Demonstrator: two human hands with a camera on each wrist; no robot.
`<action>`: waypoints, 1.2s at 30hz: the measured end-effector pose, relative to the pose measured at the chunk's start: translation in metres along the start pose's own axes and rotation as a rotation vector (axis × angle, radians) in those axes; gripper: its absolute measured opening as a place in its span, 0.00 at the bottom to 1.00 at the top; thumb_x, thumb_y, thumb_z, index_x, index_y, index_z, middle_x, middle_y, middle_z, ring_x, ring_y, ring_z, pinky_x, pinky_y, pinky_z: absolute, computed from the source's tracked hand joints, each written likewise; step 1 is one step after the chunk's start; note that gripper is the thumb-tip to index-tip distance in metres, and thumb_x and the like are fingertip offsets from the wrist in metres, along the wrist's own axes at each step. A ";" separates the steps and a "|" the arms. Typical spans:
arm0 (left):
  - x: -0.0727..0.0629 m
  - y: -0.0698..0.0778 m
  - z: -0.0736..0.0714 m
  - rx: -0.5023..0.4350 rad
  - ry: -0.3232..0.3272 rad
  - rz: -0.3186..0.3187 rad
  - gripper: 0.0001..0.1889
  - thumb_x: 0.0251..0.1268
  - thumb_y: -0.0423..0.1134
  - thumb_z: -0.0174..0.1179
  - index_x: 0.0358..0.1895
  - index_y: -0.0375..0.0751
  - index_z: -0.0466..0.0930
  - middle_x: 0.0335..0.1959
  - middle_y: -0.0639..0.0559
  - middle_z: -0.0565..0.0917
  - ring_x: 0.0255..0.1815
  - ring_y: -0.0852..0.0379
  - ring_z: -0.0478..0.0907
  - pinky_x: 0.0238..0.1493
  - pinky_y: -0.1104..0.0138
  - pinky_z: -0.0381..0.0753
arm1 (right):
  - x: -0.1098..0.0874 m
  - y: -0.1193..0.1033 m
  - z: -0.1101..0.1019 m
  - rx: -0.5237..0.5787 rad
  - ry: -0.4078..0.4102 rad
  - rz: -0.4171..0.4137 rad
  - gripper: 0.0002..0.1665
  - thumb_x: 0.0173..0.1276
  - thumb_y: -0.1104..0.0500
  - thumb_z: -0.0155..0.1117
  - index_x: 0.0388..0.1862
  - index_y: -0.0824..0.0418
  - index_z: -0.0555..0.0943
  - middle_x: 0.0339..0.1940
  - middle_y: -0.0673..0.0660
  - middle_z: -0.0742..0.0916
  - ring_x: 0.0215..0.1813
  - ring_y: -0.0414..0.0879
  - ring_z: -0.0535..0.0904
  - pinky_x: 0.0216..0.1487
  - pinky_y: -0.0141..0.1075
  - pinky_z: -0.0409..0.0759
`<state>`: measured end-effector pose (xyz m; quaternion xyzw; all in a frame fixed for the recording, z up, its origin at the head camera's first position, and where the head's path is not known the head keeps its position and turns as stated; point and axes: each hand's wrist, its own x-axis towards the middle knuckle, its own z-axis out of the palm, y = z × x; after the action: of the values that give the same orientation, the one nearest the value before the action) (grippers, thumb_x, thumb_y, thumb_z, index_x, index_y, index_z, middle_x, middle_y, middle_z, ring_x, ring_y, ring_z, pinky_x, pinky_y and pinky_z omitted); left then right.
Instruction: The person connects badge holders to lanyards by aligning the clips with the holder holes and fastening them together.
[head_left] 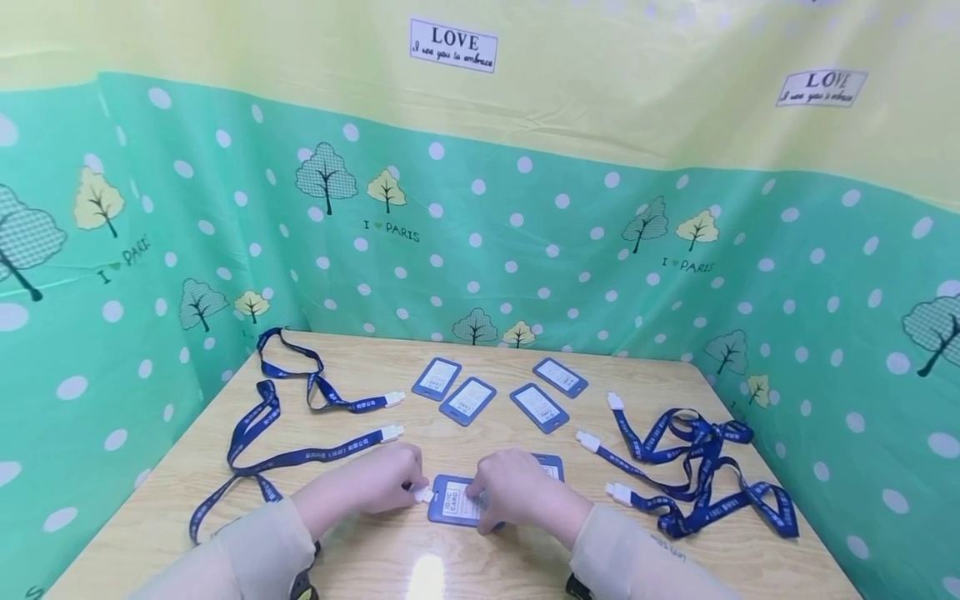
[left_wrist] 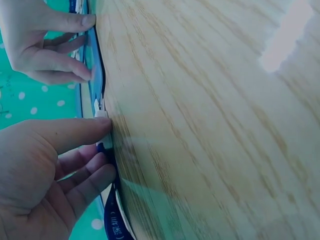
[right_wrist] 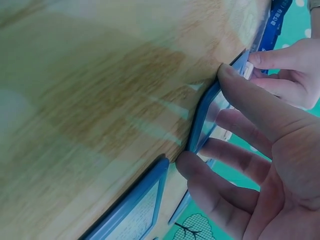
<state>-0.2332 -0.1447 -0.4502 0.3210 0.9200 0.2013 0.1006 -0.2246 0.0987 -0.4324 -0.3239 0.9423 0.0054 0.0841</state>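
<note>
My left hand [head_left: 382, 479] pinches the white plastic clip [head_left: 424, 495] of a dark blue lanyard [left_wrist: 115, 217] between thumb and fingers. The clip is at the slotted end of a blue ID card holder [head_left: 452, 505]; whether it is hooked through the slot cannot be seen clearly. Over that holder's other end lies my right hand [head_left: 517, 485], gripping it by its edges with thumb and fingers [right_wrist: 245, 95]. Another blue card holder [head_left: 553, 467] shows partly behind the right hand.
Two card holders [head_left: 437, 379] lie at the back left of the wooden table [head_left: 360, 567], and two more [head_left: 540, 407] at the back right. Blue lanyards with white clips [head_left: 392, 432] spread on the left, others [head_left: 701, 454] tangled on the right. A patterned curtain [head_left: 480, 233] encloses the table.
</note>
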 end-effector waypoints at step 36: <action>0.004 0.002 0.001 0.006 -0.009 -0.005 0.05 0.58 0.33 0.72 0.37 0.45 0.92 0.30 0.61 0.78 0.28 0.65 0.72 0.33 0.71 0.78 | 0.000 0.000 0.000 0.093 -0.013 0.027 0.29 0.45 0.43 0.86 0.49 0.40 0.90 0.47 0.42 0.89 0.50 0.40 0.84 0.54 0.36 0.81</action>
<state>-0.2354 -0.1405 -0.4502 0.3197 0.9210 0.1968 0.1043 -0.2248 0.0984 -0.4325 -0.3067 0.9453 -0.0352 0.1050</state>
